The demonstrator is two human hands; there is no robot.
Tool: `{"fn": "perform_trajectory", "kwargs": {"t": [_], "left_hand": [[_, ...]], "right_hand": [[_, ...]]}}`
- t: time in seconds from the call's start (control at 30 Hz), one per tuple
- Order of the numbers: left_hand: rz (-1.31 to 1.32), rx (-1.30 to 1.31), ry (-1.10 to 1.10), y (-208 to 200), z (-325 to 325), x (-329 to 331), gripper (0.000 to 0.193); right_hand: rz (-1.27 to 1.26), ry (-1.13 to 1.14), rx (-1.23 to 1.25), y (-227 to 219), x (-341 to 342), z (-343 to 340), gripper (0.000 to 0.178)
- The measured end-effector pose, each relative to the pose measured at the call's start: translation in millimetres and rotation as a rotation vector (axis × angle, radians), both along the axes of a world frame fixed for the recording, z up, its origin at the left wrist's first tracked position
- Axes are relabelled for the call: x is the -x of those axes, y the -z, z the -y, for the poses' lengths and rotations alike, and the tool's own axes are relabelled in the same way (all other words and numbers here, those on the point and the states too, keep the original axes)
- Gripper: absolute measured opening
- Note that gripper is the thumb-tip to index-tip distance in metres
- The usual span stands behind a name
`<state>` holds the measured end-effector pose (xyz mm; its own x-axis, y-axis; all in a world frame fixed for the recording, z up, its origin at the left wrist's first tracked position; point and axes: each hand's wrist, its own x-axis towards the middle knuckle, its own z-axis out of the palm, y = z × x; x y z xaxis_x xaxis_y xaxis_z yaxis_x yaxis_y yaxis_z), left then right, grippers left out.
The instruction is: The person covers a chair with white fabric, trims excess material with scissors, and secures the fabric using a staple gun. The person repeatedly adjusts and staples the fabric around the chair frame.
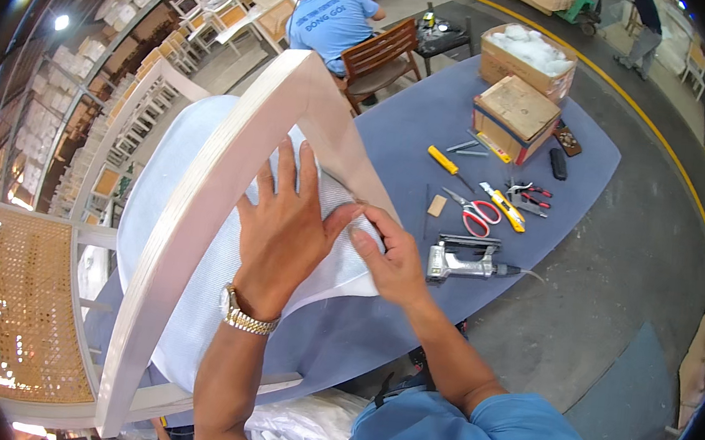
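Note:
A pale wooden chair [168, 242] lies tipped over on the blue-grey covered table in front of me, its woven cane backrest [30, 309] at the left. Light blue-grey mesh fabric [204, 291] covers its seat. My left hand [285, 222], with a metal watch [243, 315] on the wrist, lies on the fabric inside the frame, fingers stretched out, its thumb reaching toward the other hand. Pinched at the fabric's right edge, close to a wooden frame piece, is my right hand [391, 257]. Its fingertips are partly hidden behind the edge.
On the table [410, 141] to the right are a staple gun [462, 261] with a hose, red-handled scissors [477, 216], a yellow cutter [504, 208], pliers [527, 192] and a yellow screwdriver [443, 161]. Cardboard boxes [514, 121] stand beyond. A person in blue [329, 29] sits farther off.

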<state>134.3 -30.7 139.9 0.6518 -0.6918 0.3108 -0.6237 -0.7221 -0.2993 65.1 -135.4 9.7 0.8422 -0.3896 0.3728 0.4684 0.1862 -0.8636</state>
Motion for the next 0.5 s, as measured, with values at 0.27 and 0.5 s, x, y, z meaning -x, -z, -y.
{"fn": "perform_trajectory", "kwargs": {"t": [0.27, 0.5], "left_hand": [[0.039, 0.016, -0.038, 3.5, 4.1, 1.8, 0.091], [0.015, 0.091, -0.108, 11.0, 11.1, 7.2, 0.088]], "right_hand": [[0.093, -0.554, -0.459, 30.5, -23.0, 3.3, 0.037], [0.021, -0.448, -0.131, 48.8, -31.4, 21.2, 0.035]]}}
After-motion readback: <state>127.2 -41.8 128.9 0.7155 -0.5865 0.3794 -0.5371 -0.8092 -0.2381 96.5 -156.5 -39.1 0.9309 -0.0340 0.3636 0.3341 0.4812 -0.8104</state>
